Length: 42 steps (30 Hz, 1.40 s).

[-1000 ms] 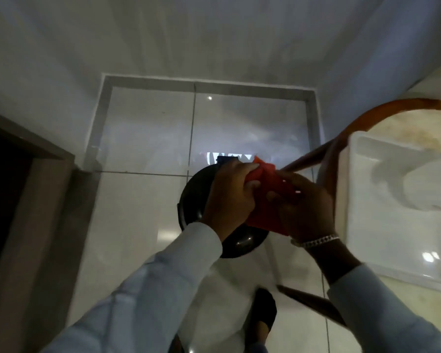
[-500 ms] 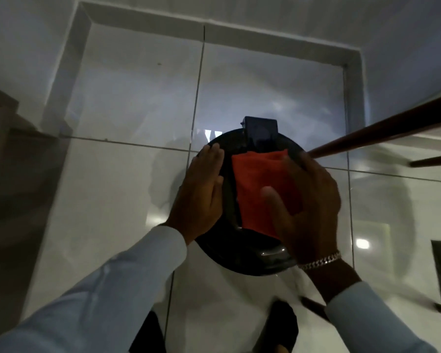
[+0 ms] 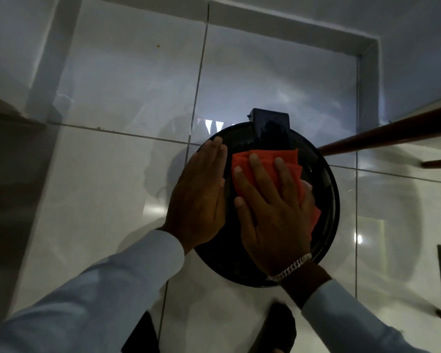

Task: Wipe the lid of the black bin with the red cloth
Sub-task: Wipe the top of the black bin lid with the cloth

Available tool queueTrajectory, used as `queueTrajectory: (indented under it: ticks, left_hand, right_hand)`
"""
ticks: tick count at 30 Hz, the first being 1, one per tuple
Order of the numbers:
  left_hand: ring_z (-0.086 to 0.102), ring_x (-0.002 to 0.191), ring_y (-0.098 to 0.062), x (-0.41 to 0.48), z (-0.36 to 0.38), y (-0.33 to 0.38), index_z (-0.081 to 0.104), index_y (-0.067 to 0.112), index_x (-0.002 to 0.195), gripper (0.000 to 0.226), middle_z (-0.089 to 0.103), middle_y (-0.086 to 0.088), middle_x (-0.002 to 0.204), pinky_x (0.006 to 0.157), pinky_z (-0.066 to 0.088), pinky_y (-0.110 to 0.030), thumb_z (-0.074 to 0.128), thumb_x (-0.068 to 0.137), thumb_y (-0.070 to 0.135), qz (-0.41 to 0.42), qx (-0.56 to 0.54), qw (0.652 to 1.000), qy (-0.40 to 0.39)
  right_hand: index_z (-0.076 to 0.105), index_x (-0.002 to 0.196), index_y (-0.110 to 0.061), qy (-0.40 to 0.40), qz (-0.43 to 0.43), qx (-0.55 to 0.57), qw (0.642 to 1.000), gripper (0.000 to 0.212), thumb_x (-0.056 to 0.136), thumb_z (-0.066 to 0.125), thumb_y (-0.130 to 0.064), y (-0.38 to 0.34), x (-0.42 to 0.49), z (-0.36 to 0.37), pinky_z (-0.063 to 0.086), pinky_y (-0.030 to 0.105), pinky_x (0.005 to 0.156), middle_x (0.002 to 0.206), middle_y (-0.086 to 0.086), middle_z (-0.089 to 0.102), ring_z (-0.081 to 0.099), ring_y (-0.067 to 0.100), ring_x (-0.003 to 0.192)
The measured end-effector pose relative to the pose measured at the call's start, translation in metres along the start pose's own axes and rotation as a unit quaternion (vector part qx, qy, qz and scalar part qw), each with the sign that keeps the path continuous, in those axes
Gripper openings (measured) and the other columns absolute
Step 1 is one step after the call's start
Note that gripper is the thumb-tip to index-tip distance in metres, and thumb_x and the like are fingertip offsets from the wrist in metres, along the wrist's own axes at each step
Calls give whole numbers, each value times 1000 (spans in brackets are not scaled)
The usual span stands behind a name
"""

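A round black bin lid [image 3: 325, 200] lies below me on the white tiled floor, with a black hinge block [image 3: 270, 123] at its far edge. A folded red cloth [image 3: 265, 156] lies flat on the lid's middle. My right hand [image 3: 270, 220] presses down on the cloth with fingers spread, and a silver bracelet sits on its wrist. My left hand [image 3: 199, 197] rests flat on the lid's left edge, fingers together, holding nothing. The bin's body is hidden beneath the lid.
A brown wooden leg [image 3: 387, 136] slants in from the right, ending close to the lid's far right rim. A second brown bar [image 3: 438, 163] shows at the right edge. My dark shoes [image 3: 280, 327] stand just behind the bin. Grey skirting [image 3: 278, 19] runs along the far wall.
The view has dropped closer over the bin. The cloth went from held between both hands to lying flat under my right hand. My left hand let go and settled on the lid's left edge.
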<state>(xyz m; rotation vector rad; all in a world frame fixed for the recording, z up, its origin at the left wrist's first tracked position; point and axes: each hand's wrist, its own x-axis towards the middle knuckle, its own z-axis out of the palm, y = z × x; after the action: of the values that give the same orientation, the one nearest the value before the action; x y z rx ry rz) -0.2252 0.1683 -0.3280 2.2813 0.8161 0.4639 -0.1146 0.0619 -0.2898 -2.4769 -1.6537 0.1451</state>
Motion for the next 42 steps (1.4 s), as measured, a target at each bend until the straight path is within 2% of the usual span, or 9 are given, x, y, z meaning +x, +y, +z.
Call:
queueTrajectory:
  ticks: [4, 11, 17, 22, 24, 28, 33, 39, 42]
  left_hand:
    - [22, 147, -29, 1, -2, 2, 28, -2, 144, 51, 29, -20, 154, 120, 23, -46, 28, 99, 22, 13, 15, 1000, -8]
    - [20, 148, -26, 2, -3, 4, 27, 1, 145, 51, 27, -17, 155, 123, 19, -40, 24, 100, 23, 5, 22, 1000, -5]
    - [22, 147, -28, 1, 1, 0, 28, 1, 145, 51, 29, -17, 155, 119, 25, -49, 26, 100, 25, 8, 17, 1000, -5]
    - [21, 147, -25, 2, 1, 0, 27, 2, 145, 50, 28, -16, 155, 123, 18, -38, 28, 99, 22, 14, 30, 999, 2]
    - [20, 147, -25, 2, 0, 0, 26, 2, 146, 53, 27, -16, 156, 123, 16, -35, 25, 100, 29, 11, 25, 1000, -1]
    - [22, 147, -25, 2, 1, 0, 28, 1, 145, 55, 29, -16, 155, 122, 20, -39, 19, 101, 33, 14, 18, 1000, -1]
    - [22, 147, -25, 1, 3, -1, 28, 3, 145, 51, 29, -16, 155, 121, 23, -43, 24, 100, 26, 12, 19, 1000, 6]
    - [24, 146, -26, 3, 2, -2, 30, 1, 144, 50, 31, -17, 154, 121, 24, -41, 27, 99, 23, 17, 26, 999, 11]
    - [26, 146, -28, 3, 2, 1, 32, 0, 143, 50, 33, -18, 153, 120, 25, -42, 24, 100, 25, 22, 25, 999, 11]
  right_hand:
    - [42, 141, -28, 23, -95, 17, 995, 47, 95, 41, -41, 24, -30, 1, 24, 61, 112, 154, 2, 37, 24, 32, 147]
    - [42, 141, -28, 57, 112, 18, 992, 50, 94, 39, -45, 8, 8, -2, 26, 58, 113, 155, 4, 37, 26, 34, 146]
    - [48, 138, -29, 34, -40, 16, 999, 45, 95, 42, -43, 18, -38, 0, 30, 58, 111, 151, 0, 42, 30, 28, 145]
    - [35, 144, -31, 32, 118, 13, 992, 51, 95, 37, -46, -3, 0, 2, 18, 55, 116, 158, 1, 31, 21, 30, 148]
    - [34, 145, -31, 21, 77, 7, 997, 52, 96, 35, -48, -17, -5, 4, 14, 54, 118, 158, 0, 29, 19, 30, 148]
    - [43, 142, -29, 1, -27, -11, 1000, 52, 95, 38, -50, 7, -43, 2, 24, 62, 113, 155, 1, 36, 23, 30, 147]
    - [36, 145, -26, 42, 137, 9, 990, 56, 94, 38, -49, 15, 12, 2, 18, 63, 117, 159, 7, 28, 17, 36, 148]
    - [49, 138, -24, 41, -45, 28, 998, 47, 95, 43, -42, 6, -43, 4, 27, 64, 112, 151, 5, 43, 29, 32, 145]
    - [49, 138, -22, 58, -13, 12, 998, 48, 93, 46, -40, 35, -40, 3, 27, 65, 110, 152, 7, 40, 29, 34, 145]
